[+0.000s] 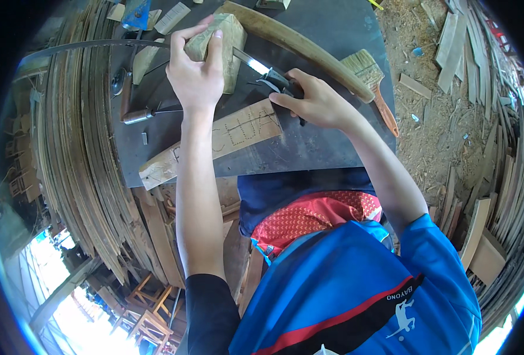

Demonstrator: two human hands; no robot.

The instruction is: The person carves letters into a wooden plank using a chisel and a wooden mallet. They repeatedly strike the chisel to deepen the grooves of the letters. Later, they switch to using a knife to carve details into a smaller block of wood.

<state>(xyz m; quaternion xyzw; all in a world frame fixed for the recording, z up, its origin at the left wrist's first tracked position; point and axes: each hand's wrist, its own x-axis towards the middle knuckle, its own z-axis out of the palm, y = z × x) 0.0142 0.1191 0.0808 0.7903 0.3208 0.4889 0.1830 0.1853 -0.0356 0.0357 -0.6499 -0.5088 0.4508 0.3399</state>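
Observation:
My left hand (197, 71) is closed around a pale wooden block (233, 59) on the dark tabletop (327, 151), thumb on one side and fingers on the other. My right hand (318, 100) grips the black handle of what looks like a saw (256, 64). Its shiny metal runs up to the block, where the wood hides it. A long, narrow curved metal strip (90, 46) reaches left from behind my left hand; whether it belongs to the same tool is unclear. Below both hands lies a wooden board (238, 131) with dotted lettering, partly covered by my left forearm.
A long curved wooden handle (297, 41) crosses the table's far side, beside a paintbrush (385, 109). Left of my hand lie a wooden-handled tool (136, 116) and wood offcuts (146, 62). Stacked wood strips (75, 136) line the left; planks and shavings cover the ground (433, 112) right.

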